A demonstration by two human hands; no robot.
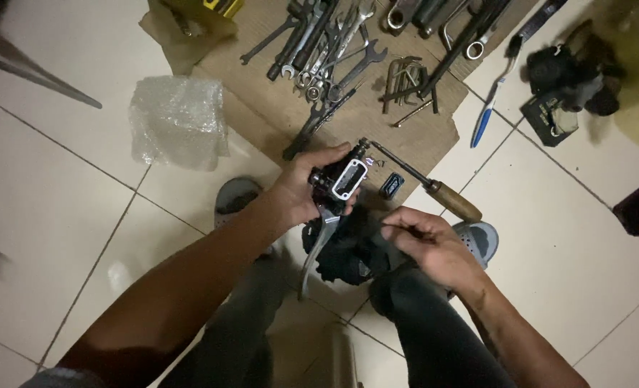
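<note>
Lighting: dim, warm-tinted indoor light. Pale glossy floor tiles read brightest at centre and right; corners fall off into dark vignette.
Shadows: soft, under the forearms and legs at lower frame; no hard edges.
Glare: slight sheen on the crumpled clear bubble-wrap sheet; small highlights on the heap of steel spanners; bright rim on the silver-faced black lever assembly.
Blur: motion smear at left edge and upper right corner; centre moderately sharp, grainy.
Distortion: tile joints run slanted, wide-angle stretch toward edges.
</note>
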